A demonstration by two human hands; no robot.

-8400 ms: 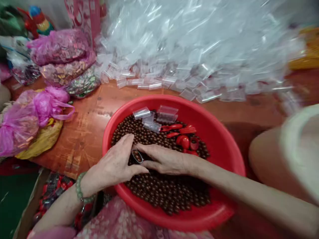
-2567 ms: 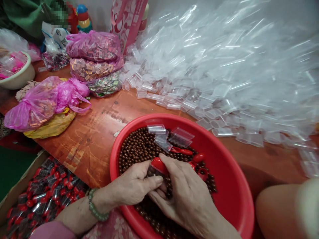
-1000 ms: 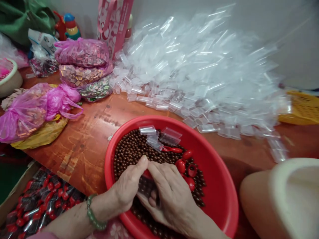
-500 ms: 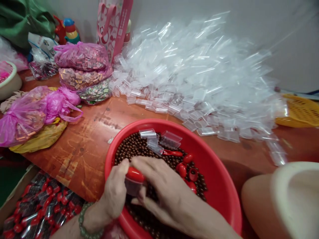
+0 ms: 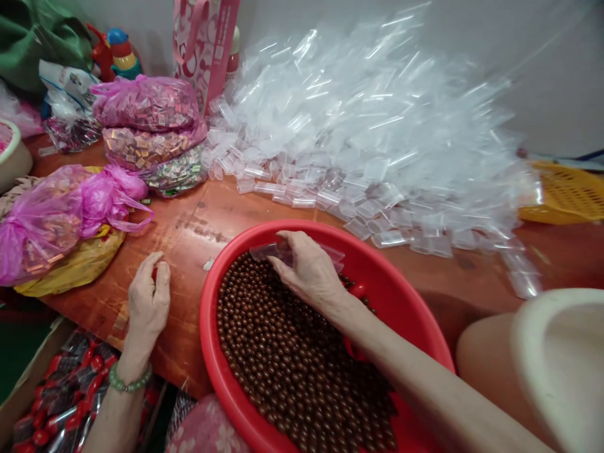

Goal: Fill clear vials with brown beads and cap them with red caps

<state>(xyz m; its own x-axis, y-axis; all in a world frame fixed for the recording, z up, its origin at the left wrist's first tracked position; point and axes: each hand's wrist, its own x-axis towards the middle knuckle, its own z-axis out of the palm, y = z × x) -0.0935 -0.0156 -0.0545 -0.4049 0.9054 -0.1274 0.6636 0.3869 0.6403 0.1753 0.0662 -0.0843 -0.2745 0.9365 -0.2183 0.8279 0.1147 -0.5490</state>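
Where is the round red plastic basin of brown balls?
In the head view, the red basin sits at lower centre, in front of the heaped clear plastic tubes and left of the round cream tub, with the right hand over its far part.

Bags (image 5: pixel 146 107) crowd the left

Three lie stacked, small pieces inside, before a pink carrier (image 5: pixel 201 53). A white-capped bottle (image 5: pixel 233 55) shows just behind it. Green cloth (image 5: pixel 42 38) fills the corner; a yellow basket (image 5: pixel 569 194) sits right.

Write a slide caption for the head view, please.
Right hand at clear tubes in a red basin of brown balls; left hand outside, holding something red.
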